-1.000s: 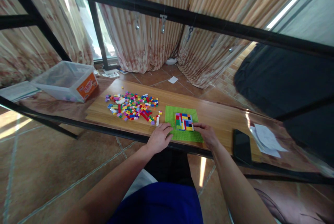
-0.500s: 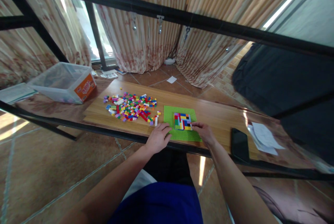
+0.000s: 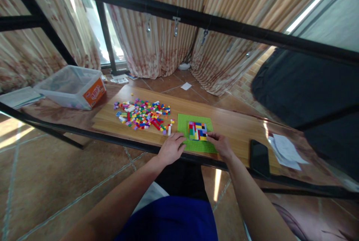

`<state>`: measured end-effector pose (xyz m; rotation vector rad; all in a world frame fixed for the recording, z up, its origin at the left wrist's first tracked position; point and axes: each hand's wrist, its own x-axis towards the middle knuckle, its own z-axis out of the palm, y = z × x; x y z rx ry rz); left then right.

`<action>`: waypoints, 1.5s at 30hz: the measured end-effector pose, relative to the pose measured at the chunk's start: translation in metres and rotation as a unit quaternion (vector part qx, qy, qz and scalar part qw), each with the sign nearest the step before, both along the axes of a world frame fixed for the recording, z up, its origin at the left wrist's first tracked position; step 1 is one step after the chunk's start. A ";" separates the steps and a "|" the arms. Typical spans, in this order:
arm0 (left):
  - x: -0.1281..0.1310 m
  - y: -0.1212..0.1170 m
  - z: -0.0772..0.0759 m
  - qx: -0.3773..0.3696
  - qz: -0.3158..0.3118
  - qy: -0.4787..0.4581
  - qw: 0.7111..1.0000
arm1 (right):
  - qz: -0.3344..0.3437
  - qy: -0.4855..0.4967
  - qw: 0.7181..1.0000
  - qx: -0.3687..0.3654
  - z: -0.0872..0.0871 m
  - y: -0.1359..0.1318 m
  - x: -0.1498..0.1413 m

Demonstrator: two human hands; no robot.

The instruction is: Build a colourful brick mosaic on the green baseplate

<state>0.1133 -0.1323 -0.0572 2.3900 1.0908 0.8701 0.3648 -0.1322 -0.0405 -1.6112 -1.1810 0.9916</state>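
Observation:
A green baseplate point(image 3: 193, 145) lies on the wooden board near its front edge. A square patch of coloured bricks point(image 3: 197, 130) is built on it. My left hand point(image 3: 171, 148) rests at the plate's left front corner, fingers curled loosely on the plate's edge. My right hand point(image 3: 221, 144) is at the patch's right front corner, its fingertips pinched against the bricks there. A heap of loose coloured bricks point(image 3: 143, 115) is spread to the left of the plate.
A clear plastic tub with an orange label point(image 3: 73, 87) stands at the far left. A black phone point(image 3: 260, 152) and white papers point(image 3: 284, 150) lie to the right. A black frame bar point(image 3: 196, 20) crosses above the table.
My right hand's fingertips have shifted slightly along the right front corner of the brick patch. The left hand has stayed put; the view has wobbled a little.

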 end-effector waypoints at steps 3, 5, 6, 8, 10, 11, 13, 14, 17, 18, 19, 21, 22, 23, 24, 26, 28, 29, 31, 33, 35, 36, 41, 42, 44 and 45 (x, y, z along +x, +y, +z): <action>0.000 0.000 0.001 0.001 -0.001 -0.001 1.000 | -0.006 -0.003 1.000 0.007 -0.002 0.001 -0.001; 0.000 0.000 0.001 0.001 -0.001 0.000 1.000 | -0.009 -0.003 1.000 0.009 -0.003 0.001 -0.001; 0.000 0.000 0.001 0.001 -0.001 0.000 1.000 | -0.010 -0.002 1.000 0.010 -0.003 0.001 -0.001; 0.000 0.000 0.001 0.001 0.001 0.000 1.000 | -0.013 0.000 1.000 0.013 -0.004 0.000 -0.002; 0.000 0.000 0.001 0.001 0.003 0.000 1.000 | -0.014 0.002 1.000 0.017 -0.005 0.000 -0.003; 0.000 0.000 0.001 0.001 0.002 0.000 1.000 | -0.015 0.002 1.000 0.019 -0.005 0.000 -0.003; 0.000 0.000 0.001 0.001 0.000 -0.002 1.000 | -0.016 0.003 1.000 0.021 -0.005 -0.001 -0.003; 0.000 0.000 0.001 0.000 -0.001 -0.003 1.000 | -0.016 0.002 1.000 0.022 -0.005 -0.001 -0.004; -0.001 0.000 0.001 -0.004 -0.003 -0.003 1.000 | -0.015 0.000 1.000 0.021 -0.005 -0.002 -0.003; -0.001 0.000 0.001 -0.004 -0.002 -0.003 1.000 | -0.015 -0.001 1.000 0.020 -0.005 -0.002 -0.003; -0.001 -0.001 0.001 -0.005 -0.002 -0.003 1.000 | -0.014 -0.002 1.000 0.020 -0.005 -0.002 -0.003; -0.001 -0.001 0.002 -0.004 -0.001 -0.004 1.000 | -0.014 -0.003 1.000 0.019 -0.005 -0.002 -0.003; -0.001 -0.001 0.002 -0.003 0.000 -0.005 1.000 | -0.015 -0.003 1.000 0.020 -0.005 -0.001 -0.003; -0.001 -0.001 0.002 -0.003 0.000 -0.005 1.000 | -0.015 -0.003 1.000 0.020 -0.005 -0.001 -0.003; -0.001 -0.001 0.002 -0.003 -0.001 -0.004 1.000 | -0.015 -0.004 1.000 0.021 -0.006 -0.001 -0.003; -0.001 -0.001 0.002 -0.004 0.000 0.002 1.000 | -0.016 -0.005 1.000 0.023 -0.007 -0.001 -0.003; 0.000 -0.001 0.003 -0.007 0.002 0.009 1.000 | -0.016 -0.008 1.000 0.025 -0.008 0.000 -0.003; 0.000 -0.001 0.003 -0.009 0.004 0.011 1.000 | -0.016 -0.009 0.999 0.027 -0.008 0.000 -0.002; -0.001 -0.002 0.004 -0.013 0.005 0.017 1.000 | -0.017 -0.010 0.999 0.030 -0.009 0.000 -0.002; -0.001 -0.002 0.006 -0.019 0.000 0.023 1.000 | -0.018 -0.013 0.999 0.032 -0.010 0.000 -0.002; 0.000 -0.001 0.009 -0.028 -0.002 0.033 0.999 | -0.017 -0.015 0.999 0.032 -0.009 0.001 -0.003; 0.001 -0.001 0.010 -0.034 0.001 0.040 0.999 | -0.016 -0.016 0.999 0.033 -0.009 0.001 -0.003; 0.011 0.002 0.021 -0.061 0.035 0.102 0.992 | -0.015 -0.035 0.999 0.033 -0.006 -0.002 -0.007; 0.014 0.002 0.024 -0.066 0.040 0.118 0.990 | -0.018 -0.042 0.998 0.033 -0.006 -0.004 -0.008; 0.017 0.002 0.029 -0.079 0.048 0.147 0.985 | -0.025 -0.058 0.998 0.030 -0.005 -0.010 -0.012; 0.019 0.002 0.031 -0.085 0.051 0.158 0.982 | -0.029 -0.068 0.997 0.028 -0.005 -0.014 -0.013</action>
